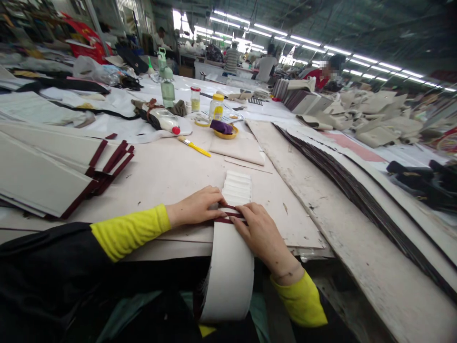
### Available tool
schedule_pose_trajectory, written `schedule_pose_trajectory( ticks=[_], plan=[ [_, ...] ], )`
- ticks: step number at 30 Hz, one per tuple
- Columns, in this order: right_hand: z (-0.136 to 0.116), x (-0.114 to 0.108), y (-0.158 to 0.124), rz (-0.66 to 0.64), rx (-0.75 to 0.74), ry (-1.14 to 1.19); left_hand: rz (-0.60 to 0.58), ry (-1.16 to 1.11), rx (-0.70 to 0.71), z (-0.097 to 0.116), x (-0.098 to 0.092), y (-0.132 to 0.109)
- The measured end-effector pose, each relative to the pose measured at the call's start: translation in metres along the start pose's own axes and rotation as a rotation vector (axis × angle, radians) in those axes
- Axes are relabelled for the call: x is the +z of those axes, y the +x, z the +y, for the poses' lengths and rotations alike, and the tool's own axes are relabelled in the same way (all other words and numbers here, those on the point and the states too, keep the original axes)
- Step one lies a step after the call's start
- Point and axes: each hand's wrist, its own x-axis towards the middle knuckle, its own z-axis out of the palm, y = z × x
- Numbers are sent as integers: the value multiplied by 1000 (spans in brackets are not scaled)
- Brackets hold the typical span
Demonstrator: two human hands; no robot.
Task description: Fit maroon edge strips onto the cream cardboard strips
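Note:
A long cream strip (pixel 232 267) of sheet material with dark red bands across its end curves down over the table's front edge towards my lap. My left hand (pixel 200 207) pinches the left side of the banded end, thumb and fingers close together. On the opposite side my right hand (pixel 262 233) holds the same end, its fingers bent over the dark red bands. Beyond my fingertips lies a row of overlapping white strips (pixel 237 186) on the table. Whether the piece in my hands is one layer or several cannot be told.
Left are stacked cream panels (pixel 43 171) with dark red edges. A yellow-handled brush (pixel 194 146), a yellow dish (pixel 225 133) with purple cloth, jars and a bottle (pixel 167 88) stand farther back. A long dark-edged stack (pixel 342 181) lies right. People work in the background.

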Motion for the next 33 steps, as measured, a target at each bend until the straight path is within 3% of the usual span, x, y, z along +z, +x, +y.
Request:
schedule_pose_trajectory(
  ticks=[6, 14, 23, 28, 33],
  plan=[
    [-7, 6, 7, -8, -61, 91, -4, -27, -30, -4, 1, -5],
    [-12, 6, 7, -5, -104, 39, -84, 121, 25, -4, -1, -10],
    [-10, 8, 3, 2, -93, 25, -15, -73, -8, -3, 1, -27],
    [-7, 11, -2, 47, -89, 127, -15, -251, -250, -11, -6, -9],
    [-8, 17, -9, 133, -41, 185, -54, -198, -495, -24, -3, 20]
  ],
)
